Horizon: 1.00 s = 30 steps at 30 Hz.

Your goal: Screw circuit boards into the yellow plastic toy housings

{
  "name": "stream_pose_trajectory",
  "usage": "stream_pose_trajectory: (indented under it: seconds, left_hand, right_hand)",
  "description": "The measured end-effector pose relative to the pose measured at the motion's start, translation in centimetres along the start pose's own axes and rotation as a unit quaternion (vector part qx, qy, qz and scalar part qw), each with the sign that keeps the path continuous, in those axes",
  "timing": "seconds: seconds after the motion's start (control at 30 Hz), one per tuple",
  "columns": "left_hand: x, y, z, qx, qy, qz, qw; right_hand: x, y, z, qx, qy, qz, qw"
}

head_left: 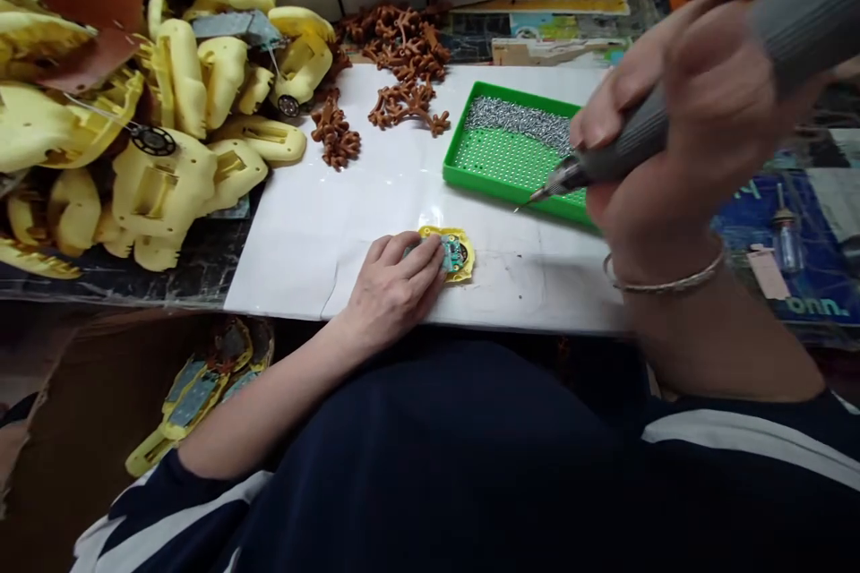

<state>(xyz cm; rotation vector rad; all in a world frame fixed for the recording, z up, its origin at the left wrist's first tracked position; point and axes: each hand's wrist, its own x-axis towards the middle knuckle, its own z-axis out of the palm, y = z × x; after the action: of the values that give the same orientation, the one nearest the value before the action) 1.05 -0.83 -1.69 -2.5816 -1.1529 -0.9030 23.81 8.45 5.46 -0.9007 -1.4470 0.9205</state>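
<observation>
On the white sheet, my left hand [388,288] lies over a small yellow plastic shell [468,269] and holds it down with its fingers. A green circuit board [455,252] sits inside that shell, its left part hidden under my fingertips. My right hand [705,107] is wrapped round a grey electric screwdriver [622,143]. The thin bit points down and left, above the sheet near the front wall of a green tray [484,186], apart from the shell. Small silver screws [514,119] fill the back part of the tray's perforated floor.
Yellow plastic shells [171,179] are heaped on the left, some with black round speakers. Brown branch-like plastic parts [403,40] lie at the back. Below the left table edge, a cardboard box [87,430] holds shells with grey boards. A small clear bottle [787,242] stands right.
</observation>
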Motion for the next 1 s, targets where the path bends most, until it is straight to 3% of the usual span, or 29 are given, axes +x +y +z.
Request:
stream_pose_trajectory:
  seconds: [0.17, 0.3, 0.4, 0.53, 0.83, 1.0]
  left_hand:
    - [-0.2, 0.0, -0.1, -0.007, -0.035, -0.015, 0.999]
    - [-0.3, -0.1, -0.1, -0.020, -0.054, -0.028, 0.998]
    - [-0.3, -0.1, 0.0, -0.013, -0.042, -0.018, 0.999]
    - [-0.3, -0.1, 0.0, -0.003, -0.012, -0.002, 1.000]
    - [-0.2, 0.0, -0.1, 0.008, -0.024, -0.005, 1.000]
    - [-0.3, -0.1, -0.1, -0.018, -0.064, -0.029, 0.997]
  right_hand:
    - [-1.1, -0.3, 5.4, 0.004, -0.030, 0.002, 1.000]
    - [-1.7, -0.2, 7.7, 0.087, 0.013, -0.065, 0.994]
    - [-1.8, -0.2, 8.0, 0.152, 0.019, -0.111, 0.982]
    - [-1.7, 0.0, 7.7, 0.162, 0.008, -0.111, 0.981]
    - [-1.7, 0.1, 7.8, 0.176, 0.011, -0.126, 0.976]
    - [-1.6, -0.2, 8.3, 0.186, 0.008, -0.107, 0.977]
